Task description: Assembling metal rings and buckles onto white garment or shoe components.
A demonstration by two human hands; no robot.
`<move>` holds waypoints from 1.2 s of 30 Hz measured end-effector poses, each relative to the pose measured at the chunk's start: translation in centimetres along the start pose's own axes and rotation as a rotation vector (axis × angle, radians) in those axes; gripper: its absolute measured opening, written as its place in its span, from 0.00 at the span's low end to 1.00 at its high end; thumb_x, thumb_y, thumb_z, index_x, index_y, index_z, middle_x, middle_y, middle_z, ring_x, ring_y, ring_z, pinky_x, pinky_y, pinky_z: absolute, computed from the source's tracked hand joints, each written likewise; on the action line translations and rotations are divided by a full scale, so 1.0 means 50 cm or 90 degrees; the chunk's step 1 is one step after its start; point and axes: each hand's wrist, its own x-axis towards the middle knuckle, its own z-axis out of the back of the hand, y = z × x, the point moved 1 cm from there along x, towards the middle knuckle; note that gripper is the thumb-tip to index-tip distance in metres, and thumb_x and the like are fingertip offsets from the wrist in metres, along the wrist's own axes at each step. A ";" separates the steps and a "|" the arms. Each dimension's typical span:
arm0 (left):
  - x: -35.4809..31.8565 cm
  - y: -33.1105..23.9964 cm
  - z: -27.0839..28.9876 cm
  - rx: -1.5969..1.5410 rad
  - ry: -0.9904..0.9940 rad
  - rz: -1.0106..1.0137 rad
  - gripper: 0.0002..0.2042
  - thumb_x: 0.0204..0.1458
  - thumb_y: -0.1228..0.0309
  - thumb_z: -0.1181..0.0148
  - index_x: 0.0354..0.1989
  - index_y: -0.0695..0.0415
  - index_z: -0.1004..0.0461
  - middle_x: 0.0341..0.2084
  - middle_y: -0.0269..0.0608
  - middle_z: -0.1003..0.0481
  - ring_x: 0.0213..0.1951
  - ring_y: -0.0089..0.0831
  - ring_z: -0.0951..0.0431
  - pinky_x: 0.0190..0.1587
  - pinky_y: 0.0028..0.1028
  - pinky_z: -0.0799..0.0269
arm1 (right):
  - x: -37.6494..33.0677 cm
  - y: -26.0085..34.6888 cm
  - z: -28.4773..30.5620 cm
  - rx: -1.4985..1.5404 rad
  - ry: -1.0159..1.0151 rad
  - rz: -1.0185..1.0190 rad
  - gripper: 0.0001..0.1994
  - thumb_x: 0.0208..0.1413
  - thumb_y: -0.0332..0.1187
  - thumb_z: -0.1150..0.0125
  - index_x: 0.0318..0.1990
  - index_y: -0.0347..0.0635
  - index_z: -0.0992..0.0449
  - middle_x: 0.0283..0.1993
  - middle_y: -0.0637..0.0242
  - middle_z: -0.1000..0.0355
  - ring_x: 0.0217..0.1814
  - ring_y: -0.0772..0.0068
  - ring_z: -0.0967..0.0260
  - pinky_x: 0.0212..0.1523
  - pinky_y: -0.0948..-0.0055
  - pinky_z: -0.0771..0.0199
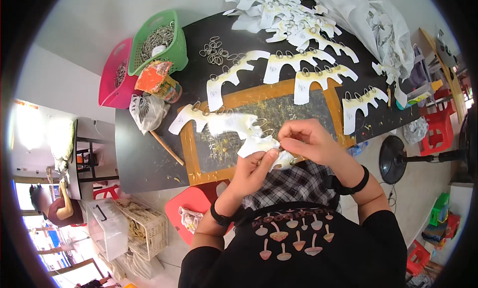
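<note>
My left hand [255,172] pinches the near edge of a white fabric piece [256,146] with tabs and metal rings, just above the table's front edge. Bent over the same piece, my right hand [309,142] has thumb and forefinger pressed together at one of its tabs; what lies between those fingertips is hidden. Beside it, a similar white piece [186,119] with rings lies on the wood-framed, glue-spotted board [209,151]. More ringed white pieces lie beyond, one [318,81] at the board's far edge and another [363,106] at the right.
Loose metal rings [215,51] lie on the black table [144,163]. At its far left stand a green basket [174,49] and pink basket [110,81] of rings, a can [169,90] and a stick [167,147]. White pieces [279,14] pile up behind; a fan [393,159] stands right.
</note>
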 end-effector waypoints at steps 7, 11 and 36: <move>0.004 0.031 0.012 -0.374 0.095 0.013 0.13 0.65 0.66 0.50 0.42 0.64 0.23 0.29 0.32 0.23 0.31 0.18 0.28 0.34 0.23 0.32 | -0.001 -0.021 -0.017 0.091 0.025 -0.069 0.10 0.63 0.30 0.43 0.29 0.37 0.28 0.23 0.78 0.36 0.26 0.90 0.43 0.26 0.82 0.44; -0.022 0.148 -0.005 0.231 -0.220 -0.190 0.30 0.64 0.46 0.62 0.46 0.66 0.30 0.32 0.40 0.25 0.29 0.24 0.26 0.29 0.23 0.31 | -0.001 -0.030 -0.034 0.069 0.016 -0.035 0.10 0.63 0.29 0.43 0.29 0.36 0.28 0.26 0.76 0.34 0.26 0.88 0.41 0.27 0.83 0.42; 0.010 0.068 -0.036 -0.490 -0.212 -0.026 0.19 0.65 0.58 0.50 0.47 0.66 0.28 0.39 0.46 0.22 0.36 0.28 0.23 0.39 0.26 0.28 | -0.052 -0.062 -0.011 0.092 -0.125 0.038 0.10 0.57 0.19 0.41 0.42 0.40 0.33 0.39 0.68 0.27 0.43 0.83 0.29 0.45 0.80 0.28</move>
